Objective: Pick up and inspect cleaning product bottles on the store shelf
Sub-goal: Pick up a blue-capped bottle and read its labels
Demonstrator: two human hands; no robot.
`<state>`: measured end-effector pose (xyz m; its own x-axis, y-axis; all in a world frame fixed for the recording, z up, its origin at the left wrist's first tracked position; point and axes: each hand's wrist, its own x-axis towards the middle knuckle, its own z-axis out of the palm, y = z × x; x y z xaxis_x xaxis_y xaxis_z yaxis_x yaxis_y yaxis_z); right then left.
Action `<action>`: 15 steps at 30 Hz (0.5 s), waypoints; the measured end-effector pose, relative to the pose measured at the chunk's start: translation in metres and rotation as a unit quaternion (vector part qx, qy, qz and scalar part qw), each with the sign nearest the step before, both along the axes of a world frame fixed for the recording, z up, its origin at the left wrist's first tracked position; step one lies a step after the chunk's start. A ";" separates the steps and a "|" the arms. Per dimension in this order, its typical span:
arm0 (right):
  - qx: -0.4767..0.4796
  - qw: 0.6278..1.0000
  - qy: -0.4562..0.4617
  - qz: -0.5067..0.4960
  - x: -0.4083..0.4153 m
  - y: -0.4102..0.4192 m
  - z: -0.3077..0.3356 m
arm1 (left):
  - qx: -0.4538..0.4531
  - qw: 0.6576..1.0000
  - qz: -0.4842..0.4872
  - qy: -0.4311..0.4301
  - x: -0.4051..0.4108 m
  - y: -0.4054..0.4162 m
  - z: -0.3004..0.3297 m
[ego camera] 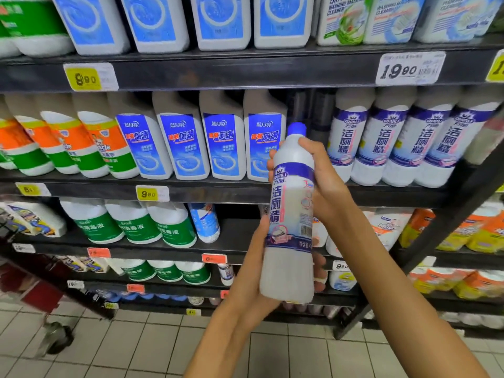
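I hold a white bottle (290, 214) with a blue cap and a purple-banded label upright in front of the shelves. My left hand (255, 271) grips its lower part from the left, with fingertips showing past its right side. My right hand (320, 178) wraps the upper part from the right, fingers curled behind the neck. The label's front and a barcode face me. Several matching bottles (392, 140) stand on the middle shelf (207, 190) to the right, with a gap right behind the held bottle's cap.
Blue-labelled white bottles (180, 144) and orange-green ones (65, 145) fill the middle shelf's left. More bottles stand on the shelves above and below. A dark trolley frame with a wheel (57, 336) is at lower left on the tiled floor.
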<state>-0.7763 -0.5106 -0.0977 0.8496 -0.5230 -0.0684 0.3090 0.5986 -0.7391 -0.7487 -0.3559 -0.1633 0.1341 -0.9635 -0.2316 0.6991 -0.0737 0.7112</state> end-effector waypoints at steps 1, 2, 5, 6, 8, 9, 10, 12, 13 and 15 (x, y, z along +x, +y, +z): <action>-0.043 0.999 0.026 -0.014 -0.002 -0.003 0.004 | 0.022 0.997 0.023 -0.077 0.001 0.000 0.000; -0.082 0.995 0.046 -0.029 -0.006 -0.005 0.007 | 0.044 0.986 0.042 -0.153 0.003 0.000 0.001; -0.126 0.987 0.068 -0.071 -0.012 -0.010 0.011 | 0.061 0.951 0.087 -0.292 0.003 -0.002 0.007; -0.123 0.987 0.067 -0.073 -0.013 -0.011 0.011 | 0.059 0.947 0.100 -0.299 0.000 -0.002 0.008; -0.109 0.991 0.050 -0.066 -0.016 -0.012 0.011 | 0.070 0.955 0.106 -0.269 -0.007 -0.005 0.008; -0.095 0.993 0.040 -0.062 -0.018 -0.015 0.010 | 0.069 0.966 0.103 -0.229 -0.011 -0.006 0.008; -0.076 0.995 0.032 -0.053 -0.020 -0.018 0.008 | 0.058 0.980 0.088 -0.171 -0.014 -0.008 0.009; -0.015 1.000 0.012 -0.024 -0.025 -0.022 0.001 | 0.012 0.999 0.025 -0.019 -0.022 -0.011 0.013; 0.047 0.999 -0.009 -0.006 -0.027 -0.022 -0.004 | -0.015 0.998 -0.017 0.059 -0.026 -0.013 0.017; 0.150 0.987 -0.055 0.010 -0.028 -0.021 -0.009 | -0.066 0.978 -0.068 0.185 -0.034 -0.016 0.019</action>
<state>-0.8042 -0.5313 -0.1064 0.8700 -0.4771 -0.1245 0.3640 0.7918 -0.4904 -0.7825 -0.3721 -0.1444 -0.0675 -0.9915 -0.1116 0.9002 -0.1087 0.4216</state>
